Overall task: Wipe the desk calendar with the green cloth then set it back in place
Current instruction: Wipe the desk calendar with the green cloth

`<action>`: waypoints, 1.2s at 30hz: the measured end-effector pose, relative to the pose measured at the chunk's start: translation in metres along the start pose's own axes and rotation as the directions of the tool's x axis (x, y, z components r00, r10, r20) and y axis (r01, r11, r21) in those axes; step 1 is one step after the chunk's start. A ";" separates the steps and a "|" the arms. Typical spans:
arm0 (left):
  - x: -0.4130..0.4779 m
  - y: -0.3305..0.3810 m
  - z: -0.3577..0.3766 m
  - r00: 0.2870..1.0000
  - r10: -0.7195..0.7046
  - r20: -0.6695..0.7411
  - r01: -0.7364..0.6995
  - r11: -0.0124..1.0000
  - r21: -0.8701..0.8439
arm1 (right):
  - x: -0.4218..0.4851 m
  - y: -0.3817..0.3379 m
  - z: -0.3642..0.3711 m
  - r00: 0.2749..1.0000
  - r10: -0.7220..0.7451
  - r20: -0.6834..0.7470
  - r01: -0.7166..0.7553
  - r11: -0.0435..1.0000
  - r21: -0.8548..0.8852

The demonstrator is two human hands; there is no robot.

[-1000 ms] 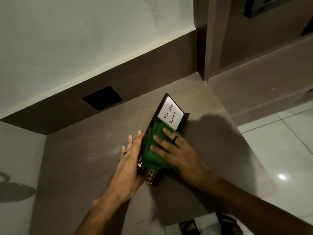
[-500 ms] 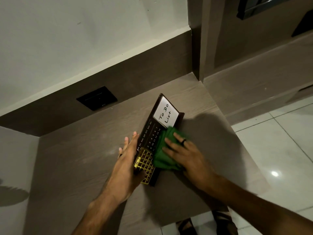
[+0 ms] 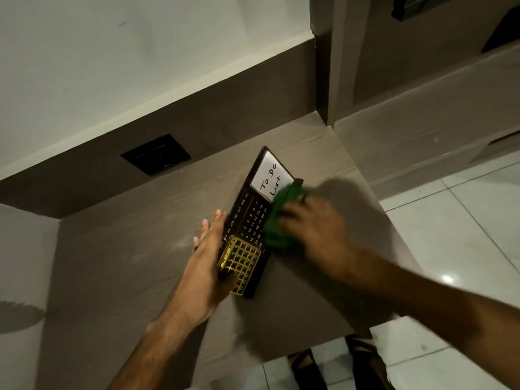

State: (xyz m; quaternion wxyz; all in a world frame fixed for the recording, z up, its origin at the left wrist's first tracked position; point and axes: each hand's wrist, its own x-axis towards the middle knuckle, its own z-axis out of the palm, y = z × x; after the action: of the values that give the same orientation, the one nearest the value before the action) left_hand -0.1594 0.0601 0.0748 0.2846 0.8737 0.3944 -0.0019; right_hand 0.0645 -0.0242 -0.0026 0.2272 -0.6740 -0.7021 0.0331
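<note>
right grip [image 3: 312, 229] w/ green cloth [image 3: 278, 220] at desk calendar [image 3: 247, 220] rt edge

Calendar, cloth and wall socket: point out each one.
Calendar [image 3: 247, 220], head view, on its dark face among the printed dates.
Cloth [image 3: 277, 218], head view, on the green fold left of the right hand.
Wall socket [image 3: 155, 154], head view, middle of the black plate.

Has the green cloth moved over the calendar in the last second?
Yes. The green cloth slid off the number grid toward the calendar's right edge and up to the To Do List card.
</note>
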 end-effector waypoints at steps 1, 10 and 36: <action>0.001 0.001 0.000 1.000 0.002 -0.004 -0.002 1.000 0.001 | -0.014 -0.023 0.007 0.986 -0.155 0.061 0.153 0.988 0.033; 0.004 0.001 0.003 0.999 -0.052 -0.015 0.052 0.999 -0.017 | 0.006 -0.001 0.006 0.953 0.284 -0.106 -0.283 0.959 0.030; 0.008 0.009 0.000 1.000 -0.008 -0.008 0.007 0.998 -0.058 | -0.034 -0.049 0.026 0.998 0.018 0.067 -0.020 0.999 0.026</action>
State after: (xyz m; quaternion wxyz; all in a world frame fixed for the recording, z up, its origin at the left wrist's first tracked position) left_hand -0.1477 0.0607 0.0773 0.3084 0.8636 0.3988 0.0122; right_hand 0.0093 -0.0546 -0.0179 0.2121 -0.6760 -0.7025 0.0672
